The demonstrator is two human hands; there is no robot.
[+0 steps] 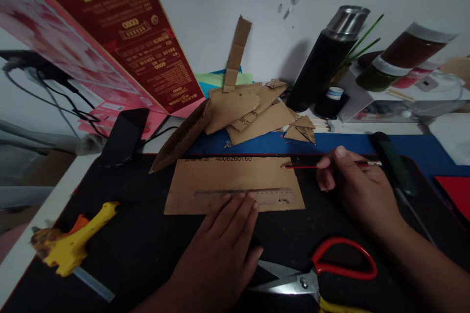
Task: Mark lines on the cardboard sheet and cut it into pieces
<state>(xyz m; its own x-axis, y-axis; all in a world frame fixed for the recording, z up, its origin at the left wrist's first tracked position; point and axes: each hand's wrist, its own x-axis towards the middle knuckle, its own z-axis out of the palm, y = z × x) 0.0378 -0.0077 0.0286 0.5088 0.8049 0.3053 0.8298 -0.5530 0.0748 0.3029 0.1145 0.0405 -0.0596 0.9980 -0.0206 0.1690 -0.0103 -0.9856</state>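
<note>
A rectangular piece of brown cardboard (pixel 205 176) with printed digits along its far edge lies on the black mat. Across its nearer half rests a clear ruler (pixel 271 196). My left hand (pixel 216 249) lies flat, its outstretched fingertips pressing the ruler's near edge. My right hand (pixel 362 188) is closed around a red and black pencil (pixel 303 166), whose tip points left over the cardboard's far right corner. Whether the tip touches the cardboard I cannot tell. Scissors (pixel 308 278) with a red handle loop lie partly open beside my left thumb.
A yellow glue gun (pixel 73 242) and a dark phone (pixel 125 136) are on the left. Cardboard scraps (pixel 253 112) are piled at the back, near a black thermos (pixel 323 63). A dark-handled tool (pixel 392 163) lies beyond my right hand. Jars (pixel 411 53) stand at the back right.
</note>
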